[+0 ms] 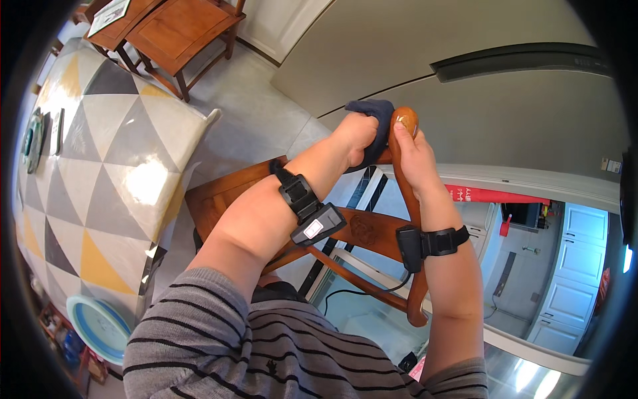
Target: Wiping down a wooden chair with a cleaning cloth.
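Observation:
My left hand (pixel 360 135) is closed around a dark blue-grey cloth (pixel 383 122), which bunches over its knuckles and lies against a wooden chair. The cloth hides part of the fingers. Close beside it, my right hand (pixel 416 152) grips the rounded end of the chair's curved rail (pixel 404 117), thumb on the near side, fingers mostly hidden behind. The reddish-brown wooden chair (pixel 369 230) is tilted in this view; its carved back panel shows between my forearms and its seat (pixel 224 194) lies partly under my left arm. Each forearm wears a black strapped device.
On the left stands a table with a triangle-patterned cover (pixel 134 129), bearing a remote control (pixel 57 131). A blue basin (pixel 99 329) is at lower left. Another wooden chair (pixel 184 35) stands beyond. A large grey cabinet or appliance front (pixel 498 114) rises ahead; a glass-paned doorway is right.

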Tool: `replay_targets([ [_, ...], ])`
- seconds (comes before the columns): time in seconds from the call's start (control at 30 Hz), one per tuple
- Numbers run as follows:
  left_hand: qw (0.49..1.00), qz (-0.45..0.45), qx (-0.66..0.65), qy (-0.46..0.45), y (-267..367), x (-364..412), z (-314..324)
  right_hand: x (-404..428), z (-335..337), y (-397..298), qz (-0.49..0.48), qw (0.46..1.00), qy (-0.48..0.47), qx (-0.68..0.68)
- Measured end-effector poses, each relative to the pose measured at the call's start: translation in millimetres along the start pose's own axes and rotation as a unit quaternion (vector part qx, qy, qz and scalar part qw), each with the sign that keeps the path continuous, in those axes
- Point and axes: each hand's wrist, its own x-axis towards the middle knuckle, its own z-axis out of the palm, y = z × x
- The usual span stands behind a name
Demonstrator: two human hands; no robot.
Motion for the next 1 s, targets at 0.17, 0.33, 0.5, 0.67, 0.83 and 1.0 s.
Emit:
replay_targets([
  [0.17, 0.997, 0.043, -0.039, -0.045, -16.8, -11.7, -9.2, 2.2, -1.4, -5.9, 0.06, 0.997, -0.015, 0.054],
  [0.33, 0.997, 0.063, -0.046, 0.0, -2.6, -10.9, -1.6, 7.8, 4.0, 11.4, -0.021, 0.99, 0.029, 0.139],
  [0.5, 0.991, 0.127, 0.035, 0.001, 1.2, -5.3, 8.3, 2.2, 3.9, 0.9, -0.051, 0.998, 0.021, 0.025],
  [0.67, 0.969, 0.208, 0.105, 0.084, -16.7, -19.7, 5.5, -2.2, 1.7, -8.9, -0.029, 0.999, 0.012, -0.004],
  [0.83, 0.904, 0.261, 0.316, 0.118, -50.2, -47.8, -2.5, -1.0, 0.9, -5.3, -0.023, 0.999, 0.021, -0.027],
  [1.0, 0.945, 0.255, 0.181, 0.092, -48.8, -15.2, -20.8, 2.9, 1.7, 0.5, -0.052, 0.999, 0.001, 0.016],
])
